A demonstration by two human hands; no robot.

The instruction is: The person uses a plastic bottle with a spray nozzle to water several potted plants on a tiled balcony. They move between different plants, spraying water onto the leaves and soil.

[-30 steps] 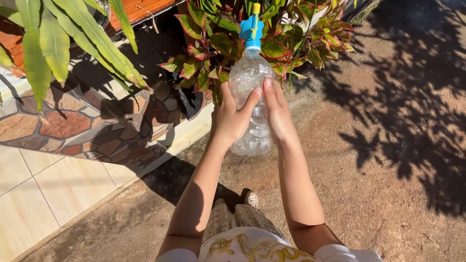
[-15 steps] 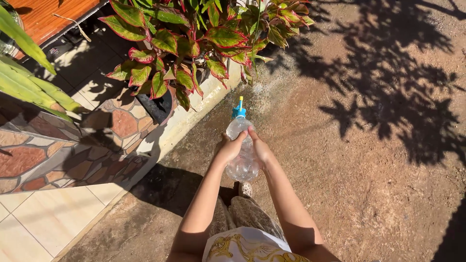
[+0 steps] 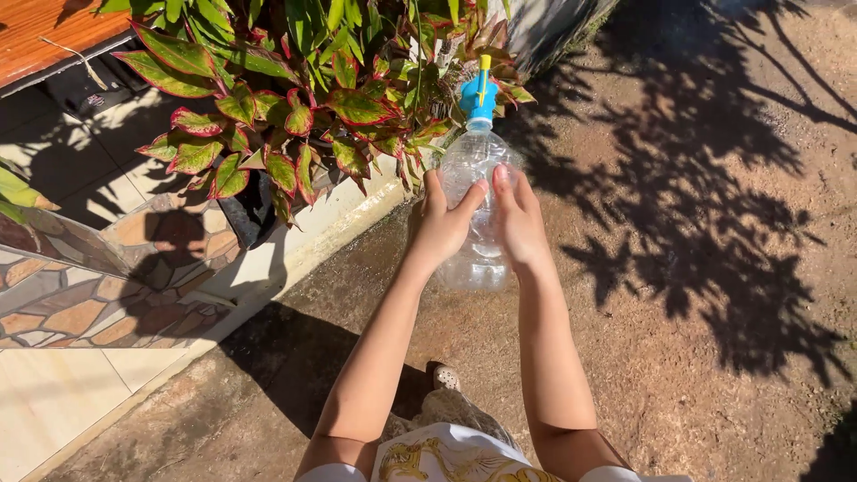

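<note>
I hold a clear plastic bottle upright in front of me with both hands. It has a blue spray cap with a yellow tip. My left hand wraps its left side and my right hand presses its right side. The cap points toward a plant with green, red-edged leaves growing in a black pot.
A pale concrete kerb and a stone-patterned low wall run along the left, with cream tiles beyond. Bare brown dirt with tree shadows spreads to the right. My shoe shows below.
The bottle and both hands have risen from low over the dirt back up to the plant's leaves; the view has shifted forward along the kerb.
</note>
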